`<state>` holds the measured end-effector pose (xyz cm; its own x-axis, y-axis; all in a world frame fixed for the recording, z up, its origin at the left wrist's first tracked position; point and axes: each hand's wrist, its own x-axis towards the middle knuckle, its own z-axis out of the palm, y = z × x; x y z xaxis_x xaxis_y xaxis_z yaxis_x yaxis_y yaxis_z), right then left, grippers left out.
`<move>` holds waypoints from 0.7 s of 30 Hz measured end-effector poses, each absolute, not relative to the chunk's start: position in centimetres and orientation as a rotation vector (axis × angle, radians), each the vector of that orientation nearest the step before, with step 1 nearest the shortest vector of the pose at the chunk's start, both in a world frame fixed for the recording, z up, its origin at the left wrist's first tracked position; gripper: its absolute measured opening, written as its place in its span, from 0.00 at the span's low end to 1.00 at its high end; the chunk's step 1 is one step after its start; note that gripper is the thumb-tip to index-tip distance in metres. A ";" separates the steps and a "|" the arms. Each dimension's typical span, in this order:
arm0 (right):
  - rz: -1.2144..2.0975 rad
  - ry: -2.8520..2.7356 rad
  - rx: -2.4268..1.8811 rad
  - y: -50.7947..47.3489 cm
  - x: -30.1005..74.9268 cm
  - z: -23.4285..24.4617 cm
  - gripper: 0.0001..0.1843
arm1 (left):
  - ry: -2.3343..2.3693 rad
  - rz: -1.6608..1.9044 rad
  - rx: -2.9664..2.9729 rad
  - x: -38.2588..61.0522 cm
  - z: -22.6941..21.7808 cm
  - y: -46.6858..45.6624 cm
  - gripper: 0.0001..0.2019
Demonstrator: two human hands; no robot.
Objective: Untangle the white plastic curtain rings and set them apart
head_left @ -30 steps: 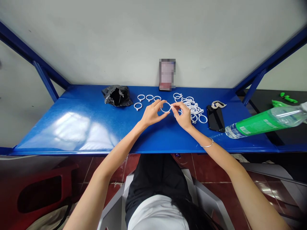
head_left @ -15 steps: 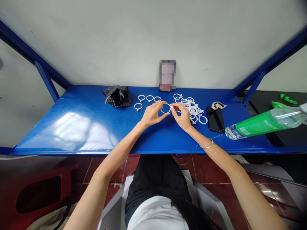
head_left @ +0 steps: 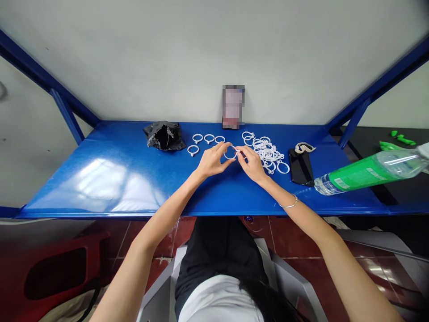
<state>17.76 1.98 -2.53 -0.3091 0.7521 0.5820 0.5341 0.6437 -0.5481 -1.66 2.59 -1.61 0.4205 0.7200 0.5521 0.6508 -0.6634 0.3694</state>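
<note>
My left hand (head_left: 211, 162) and my right hand (head_left: 252, 164) meet over the middle of the blue table (head_left: 110, 179), both pinching one white plastic ring (head_left: 229, 152) held between them. The left fingers grip the ring's left side and the right fingertips pinch its right edge. A heap of white rings (head_left: 268, 153) lies just right of my right hand. Several single rings (head_left: 203, 140) lie spread out behind my left hand.
A crumpled black plastic bag (head_left: 164, 135) sits at the back left. A phone (head_left: 233, 107) leans upright against the wall. A dark phone (head_left: 300, 167) with a beige clip (head_left: 304, 147) lies at right, beside a green-labelled water bottle (head_left: 368, 171) on its side.
My right hand has shifted slightly left and closed in on the ring's right edge. The left hand and the ring have barely moved.
</note>
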 end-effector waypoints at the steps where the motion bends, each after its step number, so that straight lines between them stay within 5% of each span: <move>1: 0.304 -2.006 -1.007 2.0 17.8 -2.6 0.19 | 1.248 1.062 2.566 -1.7 -1.6 2.6 0.21; 21: -0.142 -2.078 -0.949 1.8 18.0 -1.6 0.14 | 1.090 1.184 2.402 -1.6 -1.3 2.8 0.24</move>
